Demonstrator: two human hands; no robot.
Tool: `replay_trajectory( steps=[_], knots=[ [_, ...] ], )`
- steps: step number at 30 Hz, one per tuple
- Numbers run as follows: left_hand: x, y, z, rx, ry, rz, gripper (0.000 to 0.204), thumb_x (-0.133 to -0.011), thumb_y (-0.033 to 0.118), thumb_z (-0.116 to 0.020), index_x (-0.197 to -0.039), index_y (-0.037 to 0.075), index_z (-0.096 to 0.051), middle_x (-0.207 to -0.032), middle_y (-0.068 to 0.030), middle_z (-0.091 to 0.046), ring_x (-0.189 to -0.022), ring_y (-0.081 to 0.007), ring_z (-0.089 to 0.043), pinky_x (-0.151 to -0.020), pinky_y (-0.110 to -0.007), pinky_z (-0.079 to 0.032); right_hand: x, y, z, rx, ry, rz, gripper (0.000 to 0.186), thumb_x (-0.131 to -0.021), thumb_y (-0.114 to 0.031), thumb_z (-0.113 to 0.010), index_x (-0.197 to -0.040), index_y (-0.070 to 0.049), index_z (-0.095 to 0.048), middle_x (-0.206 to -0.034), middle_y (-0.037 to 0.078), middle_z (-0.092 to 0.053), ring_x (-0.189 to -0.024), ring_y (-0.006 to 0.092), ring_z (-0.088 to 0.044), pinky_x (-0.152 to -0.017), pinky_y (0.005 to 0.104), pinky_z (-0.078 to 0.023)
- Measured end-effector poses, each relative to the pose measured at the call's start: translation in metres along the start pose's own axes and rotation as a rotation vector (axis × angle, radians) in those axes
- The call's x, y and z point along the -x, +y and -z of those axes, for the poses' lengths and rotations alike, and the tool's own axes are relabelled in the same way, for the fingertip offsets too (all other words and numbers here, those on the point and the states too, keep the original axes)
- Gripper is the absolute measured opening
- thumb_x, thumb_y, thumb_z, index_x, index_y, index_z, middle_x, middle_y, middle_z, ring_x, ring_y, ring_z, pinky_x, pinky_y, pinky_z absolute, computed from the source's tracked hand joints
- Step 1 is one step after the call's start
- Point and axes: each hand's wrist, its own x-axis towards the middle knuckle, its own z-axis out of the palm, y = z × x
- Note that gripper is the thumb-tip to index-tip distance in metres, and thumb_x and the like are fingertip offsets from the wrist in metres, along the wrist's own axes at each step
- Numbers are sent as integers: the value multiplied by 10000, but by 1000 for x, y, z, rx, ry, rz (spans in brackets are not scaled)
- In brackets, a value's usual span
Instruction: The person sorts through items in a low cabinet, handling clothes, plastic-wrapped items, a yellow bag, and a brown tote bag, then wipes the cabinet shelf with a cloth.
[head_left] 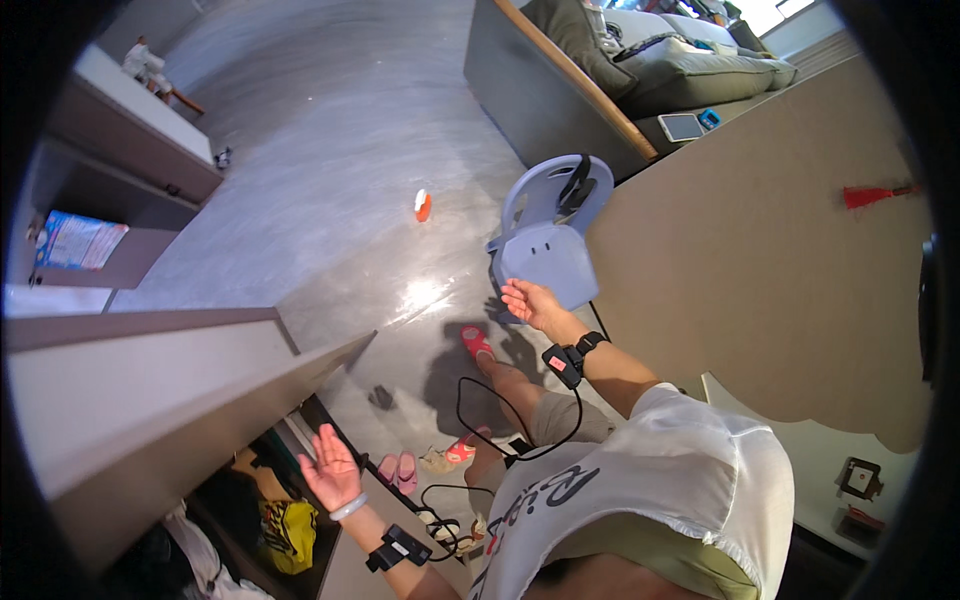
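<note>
My left hand [332,468] is raised palm up beside an open shoe cabinet [330,535], fingers apart and holding nothing. A pale bangle [348,506] circles that wrist, and a black strapped device [398,549] sits behind it. My right hand [532,303] is in front of a lavender-blue child's chair [545,262], overlapping the seat edge in view; whether it touches is unclear. Its fingers are loosely bent, with nothing visible in them. Another black strapped device [566,362] is on the right wrist, with a cable [463,400] hanging from it.
An orange-and-white object [423,206] lies on the grey floor. Pink slippers [399,471] stand by the cabinet, where a yellow bag [289,535] shows. A cabinet door [310,375] juts out at left. A sofa [690,72] stands behind a low partition [550,90]. A beige wall [760,260] rises at right.
</note>
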Motion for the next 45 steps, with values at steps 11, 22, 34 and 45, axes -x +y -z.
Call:
replay_trajectory(
  steps=[11, 22, 34, 45],
  knots=[
    [14, -40, -138, -73, -162, -170, 1074, -858, 421, -732, -1530, -23, -22, -1568, -302, -140, -1438, -437, -253, -1179, -533, -310, -35, -74, 58, 57, -15, 120, 247, -976, -223, -591, -1152, -50, -611, -1017, 80, -709, -805, 181, -703, -642, 290, -573],
    [32, -54, -176, -245, -145, -294, 888, -893, 496, -657, -1438, -99, -286, -1533, -285, -276, -1429, -389, -298, -1202, -489, -282, -46, -146, 72, 113, 193, 101, 248, -954, -187, -619, -1150, -34, -610, -998, 107, -708, -798, 181, -700, -592, 269, -565],
    [19, -109, -165, -262, 9, -410, 416, -1001, 334, -553, -1330, 79, -562, -1439, -185, -489, -1369, -340, -435, -1136, -464, -384, -95, -117, 26, -62, -451, -81, 191, -978, -174, -575, -1115, -57, -637, -984, 51, -707, -833, 170, -674, -702, 273, -524],
    [21, -107, -2, 177, 421, -382, 236, -958, 219, -615, -1064, 8, -611, -1156, -193, -676, -1095, -305, -658, -915, -374, -548, -124, -66, -56, 32, -627, -397, 205, -984, -193, -598, -1140, -63, -625, -1097, 67, -713, -949, 196, -701, -769, 324, -570]
  ],
)
